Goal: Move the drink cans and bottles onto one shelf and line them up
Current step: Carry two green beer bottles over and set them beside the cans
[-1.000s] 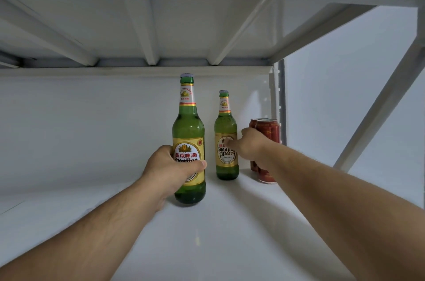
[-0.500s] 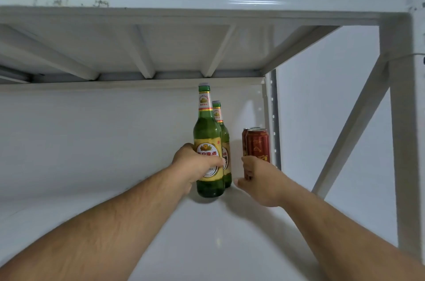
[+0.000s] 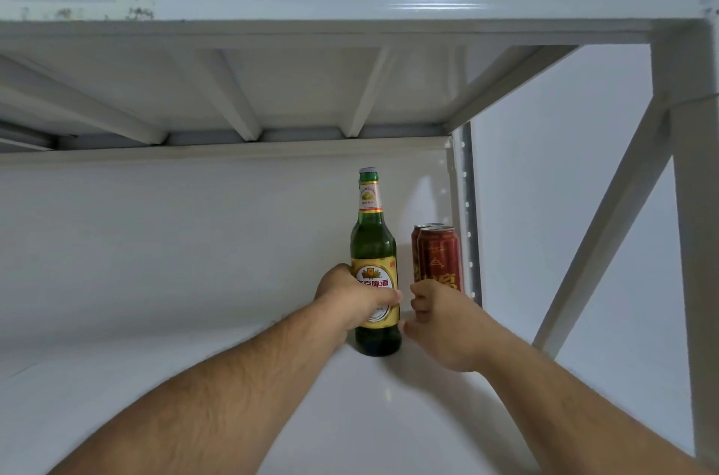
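My left hand [image 3: 352, 303] is still wrapped around the green bottle [image 3: 375, 268], standing upright on the white shelf [image 3: 194, 396] near the back right corner. It now fully covers the second bottle, visible a moment ago. My right hand [image 3: 439, 326], fingers curled and holding nothing, has drifted just beside the red cans [image 3: 437, 258], perhaps touching.

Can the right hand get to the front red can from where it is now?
Probably yes: the right hand is just before the front red can, empty, nothing between; the green bottle stands aside.
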`<act>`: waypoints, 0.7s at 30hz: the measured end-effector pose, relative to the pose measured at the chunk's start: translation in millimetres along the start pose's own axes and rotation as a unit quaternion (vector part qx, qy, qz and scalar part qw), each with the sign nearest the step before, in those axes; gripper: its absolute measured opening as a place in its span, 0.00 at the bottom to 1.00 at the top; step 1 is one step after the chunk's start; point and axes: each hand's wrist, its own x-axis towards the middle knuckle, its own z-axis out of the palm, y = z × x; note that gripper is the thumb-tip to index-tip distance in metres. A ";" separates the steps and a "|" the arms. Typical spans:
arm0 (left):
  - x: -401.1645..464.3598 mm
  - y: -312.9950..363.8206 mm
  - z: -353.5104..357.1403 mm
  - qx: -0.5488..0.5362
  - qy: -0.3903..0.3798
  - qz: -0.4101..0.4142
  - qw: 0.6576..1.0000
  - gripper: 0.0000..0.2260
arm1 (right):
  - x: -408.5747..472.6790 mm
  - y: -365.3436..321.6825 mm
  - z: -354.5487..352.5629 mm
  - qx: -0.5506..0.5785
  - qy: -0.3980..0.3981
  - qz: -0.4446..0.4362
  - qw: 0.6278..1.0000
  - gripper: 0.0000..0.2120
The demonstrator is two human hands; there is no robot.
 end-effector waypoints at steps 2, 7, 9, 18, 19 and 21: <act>1.3 -1.1 0.7 0.001 0.003 -0.002 1.000 0.29 | 0.8 0.1 -0.3 -0.009 0.005 -0.002 1.000 0.25; 3.0 -3.6 -1.1 0.008 0.001 0.005 1.000 0.29 | 3.1 0.5 0.7 -0.018 0.012 -0.024 0.999 0.11; 3.6 -4.7 -1.2 0.008 0.002 0.009 1.000 0.29 | 2.6 -0.5 0.8 -0.021 0.010 -0.028 0.999 0.12; 3.5 -6.1 0.7 0.020 0.009 0.017 1.000 0.30 | 0.0 -4.1 -0.3 -0.018 0.014 -0.022 1.000 0.13; 3.3 -6.2 0.8 0.022 0.010 0.017 1.000 0.30 | -0.6 -4.9 -0.1 -0.014 0.014 -0.019 1.000 0.16; 2.1 -6.0 1.1 0.027 0.015 0.021 0.999 0.30 | -3.3 -7.8 -0.2 -0.005 0.014 -0.015 1.000 0.19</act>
